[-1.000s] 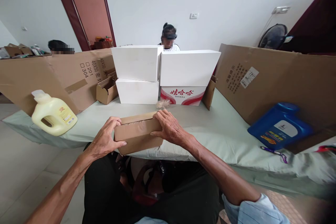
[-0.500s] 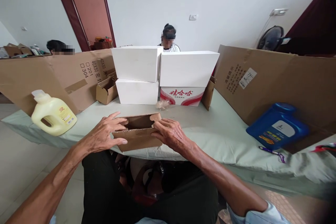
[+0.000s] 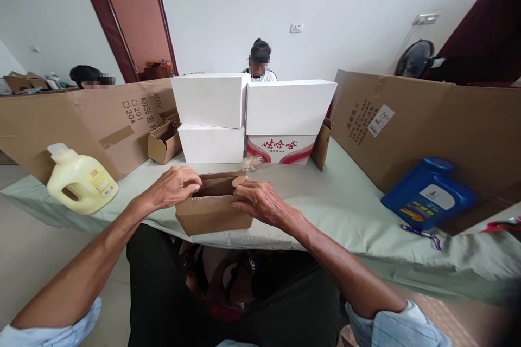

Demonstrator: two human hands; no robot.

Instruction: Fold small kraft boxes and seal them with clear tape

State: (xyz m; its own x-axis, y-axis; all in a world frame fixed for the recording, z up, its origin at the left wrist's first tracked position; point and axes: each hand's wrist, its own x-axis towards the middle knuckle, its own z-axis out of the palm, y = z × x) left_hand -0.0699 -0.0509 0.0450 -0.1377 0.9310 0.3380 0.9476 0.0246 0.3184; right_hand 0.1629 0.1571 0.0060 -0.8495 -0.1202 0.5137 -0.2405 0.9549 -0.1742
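Note:
A small brown cardboard box [image 3: 214,218] with an uncovered top stands at the table's near edge, in front of my body. At its left end my left hand [image 3: 174,187] is closed, fingertips and thumb pinched at the upper edge. My right hand [image 3: 262,201] grips the right end of the same box, its fingers bent over a small end flap [image 3: 240,179] and its thumb along the front rim. The inside of the box is dark, and I cannot make out anything in it.
A pale yellow detergent jug [image 3: 83,181] stands left; a blue bottle [image 3: 431,193] leans right, beside a purple pen [image 3: 419,231]. White boxes [image 3: 207,102] and a red-printed box [image 3: 281,150] are stacked ahead, with crumpled clear plastic [image 3: 251,163] before them. Large cardboard panels [image 3: 402,124] flank the table.
My left hand has gone from spread fingers around the box's left end to a pinch at its upper edge. The right hand stays on the right end flap.

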